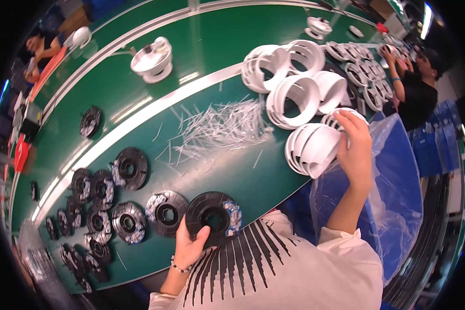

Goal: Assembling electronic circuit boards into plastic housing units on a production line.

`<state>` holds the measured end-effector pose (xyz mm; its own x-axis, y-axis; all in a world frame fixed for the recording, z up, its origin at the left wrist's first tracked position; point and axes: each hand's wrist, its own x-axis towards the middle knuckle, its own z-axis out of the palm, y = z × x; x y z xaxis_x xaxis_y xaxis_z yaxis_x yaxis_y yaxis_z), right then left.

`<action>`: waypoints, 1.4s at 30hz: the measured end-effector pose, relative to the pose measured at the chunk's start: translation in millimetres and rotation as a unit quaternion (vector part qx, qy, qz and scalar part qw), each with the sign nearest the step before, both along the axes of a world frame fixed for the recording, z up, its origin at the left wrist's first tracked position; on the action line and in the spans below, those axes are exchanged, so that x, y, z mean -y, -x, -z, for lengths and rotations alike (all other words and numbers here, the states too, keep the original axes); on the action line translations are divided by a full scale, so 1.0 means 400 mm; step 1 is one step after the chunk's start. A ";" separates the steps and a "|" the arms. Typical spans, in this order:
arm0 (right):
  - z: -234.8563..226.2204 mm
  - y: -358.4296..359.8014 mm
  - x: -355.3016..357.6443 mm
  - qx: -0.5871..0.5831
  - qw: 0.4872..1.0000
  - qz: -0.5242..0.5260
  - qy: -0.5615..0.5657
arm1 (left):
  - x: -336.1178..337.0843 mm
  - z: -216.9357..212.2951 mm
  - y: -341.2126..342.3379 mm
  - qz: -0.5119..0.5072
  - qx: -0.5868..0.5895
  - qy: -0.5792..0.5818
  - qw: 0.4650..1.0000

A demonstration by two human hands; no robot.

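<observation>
My left hand (190,245) grips a round black plastic disc (199,207) by its near edge, thumb on top beside the central hole. Blue and white electronic parts sit along the disc's right side. A similar disc (179,204) lies on the green table just to its left. At the table's right edge, my right hand (357,147) curls around the right side of a white ring-shaped housing (315,146); its fingers hide part of the rim. Another white ring (351,111) shows behind the fingers. Further white housings (293,98) stand stacked beyond.
Loose thin white strips (225,126) are heaped mid-table. Several black discs (129,222) lie at left. A white assembled unit (152,61) sits on the far green belt. A blue bin lined with clear plastic (398,191) stands at right. Other people (421,88) work at both sides.
</observation>
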<state>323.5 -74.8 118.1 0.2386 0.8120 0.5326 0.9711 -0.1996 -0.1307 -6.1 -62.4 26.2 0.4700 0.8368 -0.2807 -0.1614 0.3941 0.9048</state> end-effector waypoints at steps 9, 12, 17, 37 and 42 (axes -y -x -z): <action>0.058 -0.042 0.006 -0.094 0.995 -0.035 0.025 | -0.012 0.050 0.003 -0.075 -0.024 0.033 0.996; 0.059 -0.067 0.013 -0.087 0.995 -0.043 -0.011 | -0.029 0.055 0.012 -0.079 -0.065 0.012 0.995; 0.037 -0.054 0.029 -0.069 0.995 -0.054 -0.045 | -0.012 -0.003 0.056 -0.033 -0.191 -0.017 0.981; 0.215 0.240 0.008 -0.467 0.848 -0.092 0.232 | -1.055 0.092 0.316 -0.120 -0.638 -0.379 0.659; 0.263 0.252 0.033 -0.402 0.903 -0.104 0.111 | -1.087 0.070 0.249 -0.034 -0.633 -0.299 0.713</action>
<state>222.8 -87.9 13.1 0.3060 0.9492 0.0729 0.6002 -0.1329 -0.7887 -105.8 372.5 -1.8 0.1086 0.9937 -0.0270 0.9336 -0.0926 0.3462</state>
